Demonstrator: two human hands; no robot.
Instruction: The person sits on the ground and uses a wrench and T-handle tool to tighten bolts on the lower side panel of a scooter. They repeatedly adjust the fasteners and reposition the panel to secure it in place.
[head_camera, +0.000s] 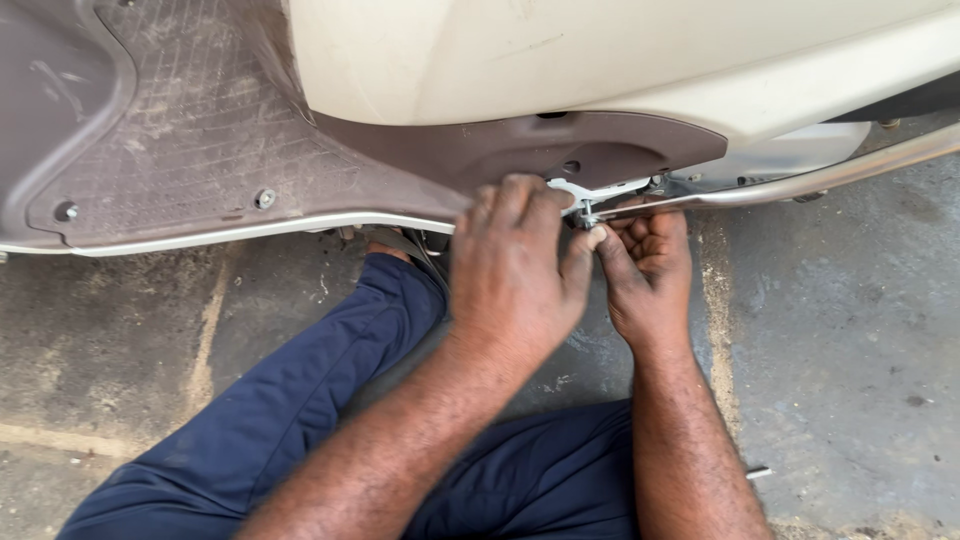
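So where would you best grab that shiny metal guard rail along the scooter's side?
Probably on the bare straight stretch of the guard rail, right of the right hand, coming from below and outside. It is a slim round bar with open floor beneath, while its left end is crowded by the bracket and both hands.

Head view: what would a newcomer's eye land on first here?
Both hands meet mid-frame: the left hand and right hand pinch a small bolt at a metal bracket under the scooter's cream body panel. A chrome guard rail runs right; the brown floorboard lies left.
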